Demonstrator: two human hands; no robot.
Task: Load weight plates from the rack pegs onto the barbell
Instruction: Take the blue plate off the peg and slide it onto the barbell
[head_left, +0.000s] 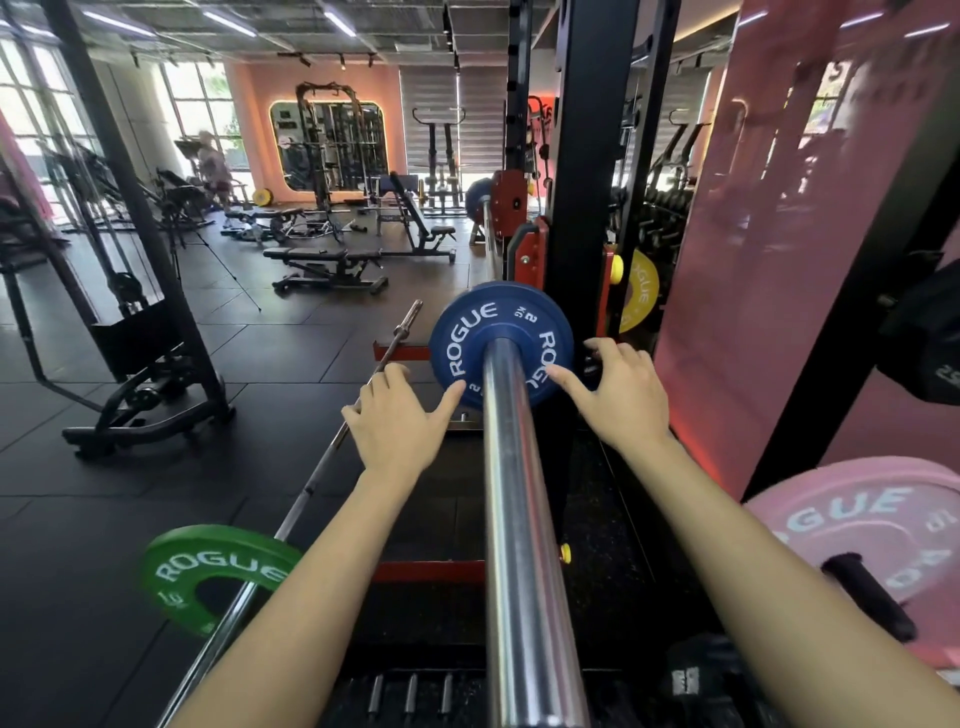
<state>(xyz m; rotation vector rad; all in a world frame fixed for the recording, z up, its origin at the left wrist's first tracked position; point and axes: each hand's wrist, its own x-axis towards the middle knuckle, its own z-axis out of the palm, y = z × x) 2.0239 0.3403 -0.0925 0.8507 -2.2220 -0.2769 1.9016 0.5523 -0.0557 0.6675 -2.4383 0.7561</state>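
— Black rubber flooring (291, 338) underfoot. What sits nearest the barbell sleeve (524, 519)?

— Left of it, a green plate (218, 571) on a second bar (311, 483); right, a pink plate (857, 530) on a rack peg (867, 597).

— And along the sleeve?

— Left hand (397, 415) and right hand (621, 395), fingers spread open, touch the blue plate (501, 343) threaded on it, likely seating it inward.

— Beyond?

— Rack upright (587, 156), benches (322, 265), mirror (327, 145).

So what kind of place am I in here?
Very likely a commercial gym: adjustable benches stand on rubber flooring, a power rack upright rises ahead, and a blue plate sits on a barbell sleeve.
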